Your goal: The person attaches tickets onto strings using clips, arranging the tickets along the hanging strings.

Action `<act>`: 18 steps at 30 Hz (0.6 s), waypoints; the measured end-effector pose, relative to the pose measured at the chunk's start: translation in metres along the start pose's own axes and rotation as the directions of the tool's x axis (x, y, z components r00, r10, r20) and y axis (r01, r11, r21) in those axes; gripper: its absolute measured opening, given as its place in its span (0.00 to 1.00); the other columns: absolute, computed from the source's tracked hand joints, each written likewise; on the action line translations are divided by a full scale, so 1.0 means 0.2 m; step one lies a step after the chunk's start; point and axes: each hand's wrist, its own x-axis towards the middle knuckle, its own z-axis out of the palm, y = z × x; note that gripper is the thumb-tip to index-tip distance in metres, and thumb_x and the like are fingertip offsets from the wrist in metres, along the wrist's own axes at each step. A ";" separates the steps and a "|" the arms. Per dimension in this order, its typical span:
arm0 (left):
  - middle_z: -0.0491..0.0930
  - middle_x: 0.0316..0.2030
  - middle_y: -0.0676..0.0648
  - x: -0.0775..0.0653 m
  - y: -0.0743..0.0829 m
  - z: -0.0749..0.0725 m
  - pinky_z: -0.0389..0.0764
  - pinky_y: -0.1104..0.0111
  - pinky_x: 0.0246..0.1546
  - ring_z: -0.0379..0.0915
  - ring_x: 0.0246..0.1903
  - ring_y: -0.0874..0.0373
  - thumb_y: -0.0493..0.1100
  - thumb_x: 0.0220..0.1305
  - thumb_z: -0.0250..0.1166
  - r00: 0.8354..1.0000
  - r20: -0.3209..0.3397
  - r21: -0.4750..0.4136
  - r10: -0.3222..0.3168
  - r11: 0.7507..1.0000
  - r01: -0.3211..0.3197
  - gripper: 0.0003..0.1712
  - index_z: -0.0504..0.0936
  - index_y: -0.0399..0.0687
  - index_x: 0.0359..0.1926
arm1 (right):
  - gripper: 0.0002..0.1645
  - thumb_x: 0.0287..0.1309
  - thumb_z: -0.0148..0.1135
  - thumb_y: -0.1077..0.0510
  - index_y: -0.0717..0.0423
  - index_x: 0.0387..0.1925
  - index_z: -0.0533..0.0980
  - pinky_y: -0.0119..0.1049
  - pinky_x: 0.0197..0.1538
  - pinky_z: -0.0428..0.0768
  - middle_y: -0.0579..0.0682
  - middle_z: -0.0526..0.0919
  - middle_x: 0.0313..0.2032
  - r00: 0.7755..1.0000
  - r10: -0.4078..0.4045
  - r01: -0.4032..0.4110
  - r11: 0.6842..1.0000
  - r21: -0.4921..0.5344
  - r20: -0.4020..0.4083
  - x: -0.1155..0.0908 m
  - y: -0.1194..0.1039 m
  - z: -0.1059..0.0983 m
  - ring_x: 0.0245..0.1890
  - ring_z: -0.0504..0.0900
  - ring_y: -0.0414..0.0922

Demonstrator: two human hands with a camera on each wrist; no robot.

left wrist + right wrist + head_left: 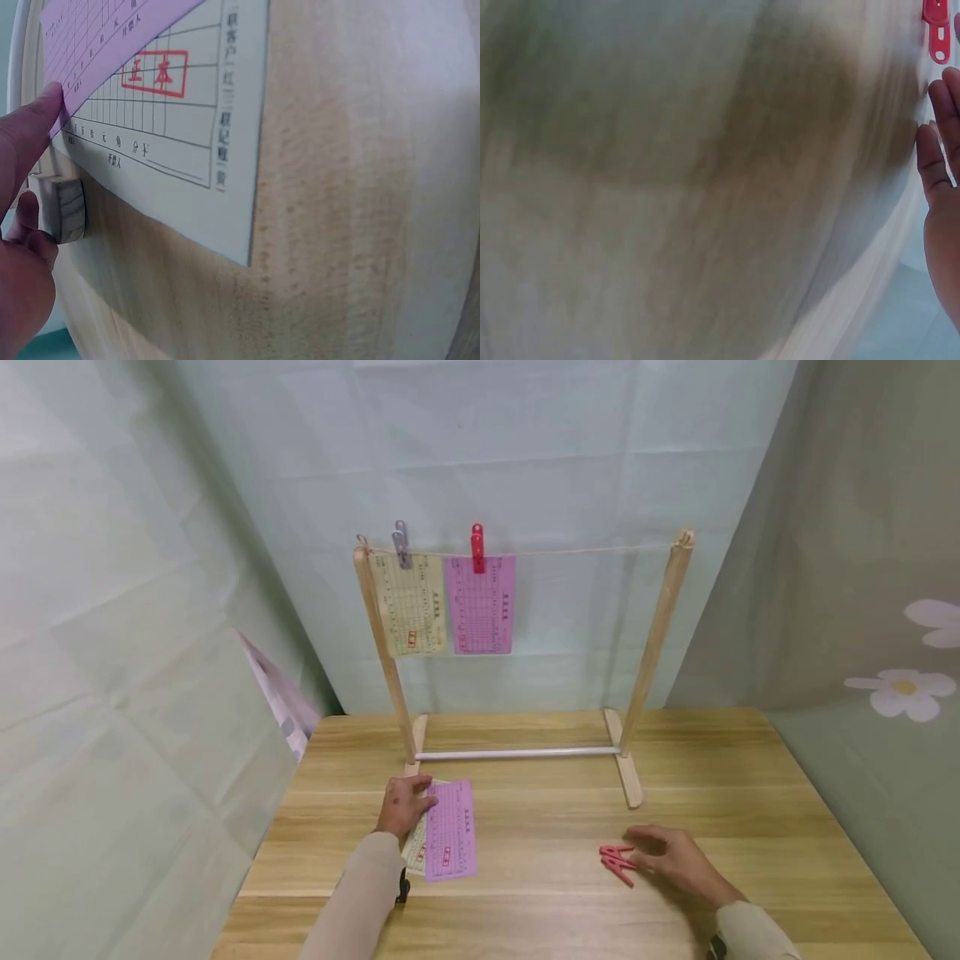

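Observation:
My left hand (405, 803) is at the upper left of two printed slips, a fingertip touching the edge of the purple slip (452, 831). The purple slip partly covers a pale yellow slip (187, 157), which bears a red stamp. In the left wrist view, the lower fingers bend beside a wooden foot (64, 210). On the right, my right hand (675, 858) reaches over the table, its fingers loosely bent and its fingertips right at a pair of red clothespins (617, 862). A red clothespin (937, 30) also shows at the right wrist view's top corner.
Behind stands a wooden frame with a left post (386, 652), a right post (656, 643) and a string (585, 551). A grey clothespin (402, 547) holds a yellow slip (412, 610); a red clothespin (477, 550) holds a purple slip (482, 610). A white rod (517, 752) joins the feet.

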 end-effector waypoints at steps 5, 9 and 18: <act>0.85 0.47 0.36 -0.01 0.00 0.00 0.70 0.48 0.61 0.76 0.55 0.39 0.30 0.54 0.74 1.000 0.002 0.008 0.016 1.000 -0.016 0.21 0.84 0.31 0.50 | 0.23 0.52 0.76 0.56 0.59 0.50 0.83 0.58 0.58 0.74 0.55 0.85 0.50 1.000 -0.013 0.013 1.000 -0.008 0.015 0.01 0.00 0.00 0.54 0.80 0.59; 0.85 0.47 0.35 -0.01 0.00 0.01 0.73 0.50 0.59 0.78 0.54 0.39 0.28 0.55 0.73 1.000 0.008 -0.029 0.018 0.999 -0.018 0.19 0.84 0.29 0.50 | 0.22 0.51 0.76 0.56 0.57 0.49 0.84 0.60 0.59 0.72 0.54 0.86 0.49 1.000 0.028 -0.028 1.000 0.003 0.008 0.01 0.00 0.00 0.55 0.80 0.58; 0.86 0.43 0.37 -0.01 0.00 0.01 0.75 0.50 0.56 0.81 0.50 0.42 0.28 0.58 0.71 1.000 -0.016 -0.042 0.010 0.999 -0.011 0.16 0.85 0.31 0.49 | 0.23 0.53 0.76 0.53 0.59 0.49 0.83 0.60 0.58 0.73 0.54 0.86 0.49 0.998 -0.045 0.047 0.998 -0.043 0.034 0.03 0.02 -0.02 0.54 0.80 0.59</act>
